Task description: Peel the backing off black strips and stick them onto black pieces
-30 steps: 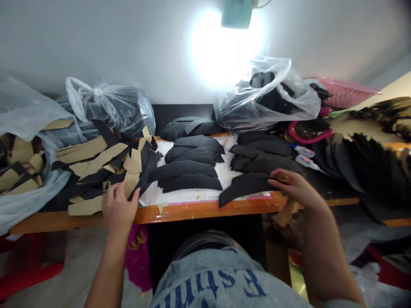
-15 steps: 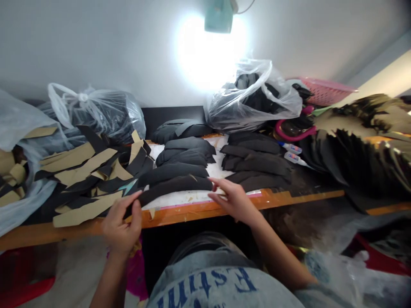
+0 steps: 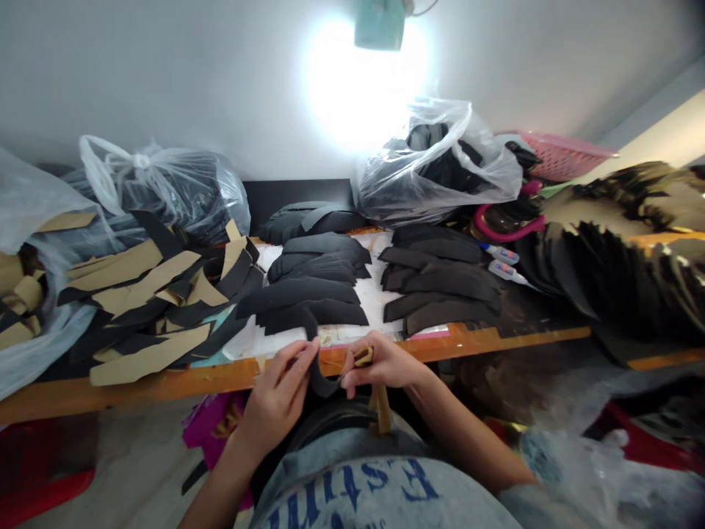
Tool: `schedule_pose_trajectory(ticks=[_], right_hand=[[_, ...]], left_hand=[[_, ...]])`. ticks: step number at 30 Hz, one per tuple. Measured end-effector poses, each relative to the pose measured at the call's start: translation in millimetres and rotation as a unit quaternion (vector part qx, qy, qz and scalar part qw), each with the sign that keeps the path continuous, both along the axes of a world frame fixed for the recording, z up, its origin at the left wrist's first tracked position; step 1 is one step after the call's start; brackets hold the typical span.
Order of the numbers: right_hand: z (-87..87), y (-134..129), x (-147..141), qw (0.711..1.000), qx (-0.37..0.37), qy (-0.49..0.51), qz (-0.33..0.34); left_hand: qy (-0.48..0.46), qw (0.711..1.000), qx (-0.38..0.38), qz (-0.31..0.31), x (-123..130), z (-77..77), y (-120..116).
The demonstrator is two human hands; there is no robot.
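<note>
My left hand (image 3: 283, 389) pinches a curved black strip (image 3: 319, 378) in front of the table edge. The strip bends downward between my two hands, with its upper end against the stacks. My right hand (image 3: 382, 360) is closed around a narrow tan strip (image 3: 381, 411) that hangs down below the fingers. Its fingertips are at the black strip's right end; whether they grip it too I cannot tell. Just beyond lie overlapping curved black pieces (image 3: 311, 314) on a white sheet (image 3: 371, 294), with another group of black pieces (image 3: 452, 279) to the right.
Loose black and tan scraps (image 3: 148, 349) cover the table's left side. Behind stand a tied plastic bag (image 3: 165, 187) and an open plastic bag (image 3: 435, 176) of black pieces. Two small glue bottles (image 3: 504, 261) lie at right, near a large fanned pile (image 3: 606, 286) and a pink basket (image 3: 567, 154).
Both hands have come closer together and toward my body. The black strip, earlier stretched along the front of the stack, is now bent between them, and the tan strip hangs from my right hand.
</note>
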State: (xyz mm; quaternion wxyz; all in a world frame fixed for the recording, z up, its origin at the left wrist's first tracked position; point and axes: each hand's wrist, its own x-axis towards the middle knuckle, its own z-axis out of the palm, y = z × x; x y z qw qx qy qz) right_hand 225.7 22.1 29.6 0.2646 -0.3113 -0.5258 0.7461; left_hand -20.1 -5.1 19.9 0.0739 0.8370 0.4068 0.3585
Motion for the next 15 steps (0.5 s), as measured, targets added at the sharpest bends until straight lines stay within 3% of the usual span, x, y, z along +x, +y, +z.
schedule_pose_trajectory(ticks=[2,6,7,11,13,15], right_hand=[[-2.0,-4,-4,0.999,-0.024,0.025,0.000],[-0.5,-7,-7,0.997,-0.037,0.042,-0.049],[0.2,-7,-8,0.996,-0.038,0.044,-0.061],[-0.9,-9,-16,0.992,-0.074,0.082,-0.063],[-3.2,-11,-22,0.988,-0.098,0.103,-0.055],[-5.5,-14,-28,0.985,-0.117,0.115,-0.054]], left_hand=[[-0.027,1.000,0.002,-0.012,10,6.7,-3],[-0.090,0.987,0.069,0.117,16,17.0,-6],[-0.094,0.986,0.073,0.114,15,18.5,-7],[-0.080,0.994,-0.008,-0.076,17,21.7,-7],[-0.097,0.988,-0.046,-0.108,20,23.1,-6],[-0.123,0.986,-0.056,-0.096,22,24.1,-4]])
